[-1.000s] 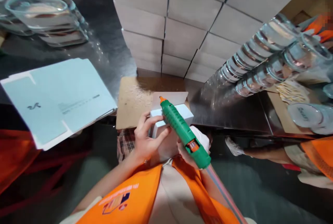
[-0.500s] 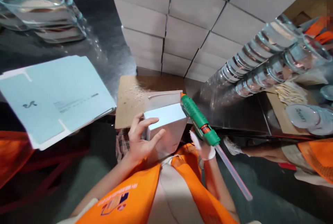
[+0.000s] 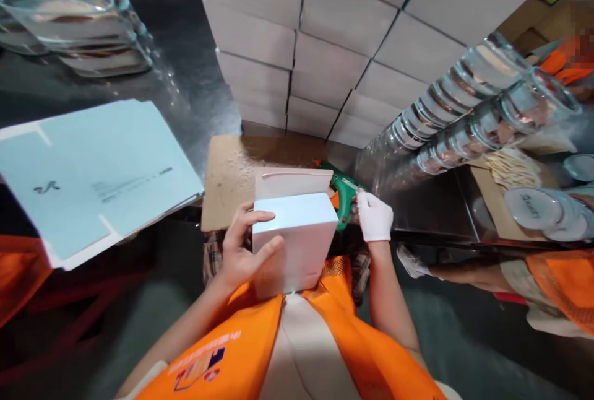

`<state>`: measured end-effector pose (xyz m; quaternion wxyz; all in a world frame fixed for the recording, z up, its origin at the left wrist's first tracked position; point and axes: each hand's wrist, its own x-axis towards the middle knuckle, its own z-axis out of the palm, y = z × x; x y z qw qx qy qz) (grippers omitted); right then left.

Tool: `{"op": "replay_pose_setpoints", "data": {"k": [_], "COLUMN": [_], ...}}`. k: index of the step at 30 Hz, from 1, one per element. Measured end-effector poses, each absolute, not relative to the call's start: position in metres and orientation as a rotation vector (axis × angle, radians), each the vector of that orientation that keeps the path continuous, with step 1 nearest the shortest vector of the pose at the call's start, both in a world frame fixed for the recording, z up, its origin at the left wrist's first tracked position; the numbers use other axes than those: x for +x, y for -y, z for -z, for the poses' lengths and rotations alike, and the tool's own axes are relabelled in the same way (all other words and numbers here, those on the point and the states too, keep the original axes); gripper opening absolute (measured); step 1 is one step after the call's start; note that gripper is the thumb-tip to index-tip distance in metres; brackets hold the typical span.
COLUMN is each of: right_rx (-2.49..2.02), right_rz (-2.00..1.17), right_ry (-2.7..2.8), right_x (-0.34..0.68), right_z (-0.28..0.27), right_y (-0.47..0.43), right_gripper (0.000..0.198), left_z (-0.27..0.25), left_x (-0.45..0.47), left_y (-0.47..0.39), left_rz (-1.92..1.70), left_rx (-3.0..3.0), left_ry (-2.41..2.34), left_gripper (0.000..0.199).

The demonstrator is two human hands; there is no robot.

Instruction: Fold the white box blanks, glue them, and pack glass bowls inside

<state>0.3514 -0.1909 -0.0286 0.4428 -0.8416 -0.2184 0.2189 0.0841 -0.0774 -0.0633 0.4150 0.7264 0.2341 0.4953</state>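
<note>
My left hand (image 3: 244, 242) grips the left side of a small white carton (image 3: 294, 251), its fingers over the top edge and the thumb on the near face. The carton's lid flap (image 3: 292, 184) stands raised at the far side, and the box rests against my body. My right hand (image 3: 375, 217), in a white glove, has its fingertips at the rear of a green hot glue gun (image 3: 343, 192). The gun lies turned on its side just right of the carton, its orange nozzle pointing away to the left. The carton hides part of the gun.
Flat light-blue carton blanks (image 3: 102, 180) lie on the left of the metal table. A cardboard sheet (image 3: 227, 183) is under the work spot. Stacked white boxes (image 3: 329, 65) rise behind it. Clear tubs (image 3: 445, 109) stand in columns at right. Another person's leg (image 3: 468, 270) is at right.
My right hand has lowered the glue gun from upright beside the carton to its side at the right, turning it over. The carton tilted slightly, with my left hand still on it.
</note>
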Motion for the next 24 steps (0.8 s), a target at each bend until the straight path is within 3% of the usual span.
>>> {"op": "replay_pose_setpoints", "data": {"k": [2,6,9,12,14,17,20,24], "right_rx": [-1.928,-1.49,-1.42,-1.392,-1.34,-1.344,-1.371,-1.388], "right_rz": [-0.533,-0.92,-0.945,-0.944,-0.915,-0.739,-0.638,-0.656], "right_ry": [0.569,0.587,0.567,0.936,1.245,1.516,1.655,1.64], "right_x": [0.338,0.309,0.305,0.313,0.317,0.314,0.304,0.3], "right_z": [0.017,0.008,0.009,0.005,-0.001,-0.006,-0.003,0.009], "right_y": [0.191,0.175,0.176,0.192,0.203,0.209,0.207,0.202], "right_gripper": [0.051,0.054,0.057,0.074,0.085,0.06,0.032,0.027], "left_z": [0.063,0.063,0.067,0.072,0.075,0.075,0.073,0.069], "left_x": [0.086,0.09,0.092,0.093,0.091,0.085,0.081,0.08], "left_y": [0.078,0.081,0.082,0.08,0.077,0.075,0.078,0.08], "left_rz": [-1.21,-1.151,-1.132,-1.195,-1.223,-1.155,-1.079,-1.064], "left_rx": [1.824,1.802,1.723,1.568,1.539,1.631,1.626,1.597], "left_ry": [-0.551,-0.492,-0.486,-0.395,-0.348,-0.387,-0.484,-0.496], "left_gripper": [0.026,0.029,0.035,0.055,0.056,0.025,0.03,0.031]}}
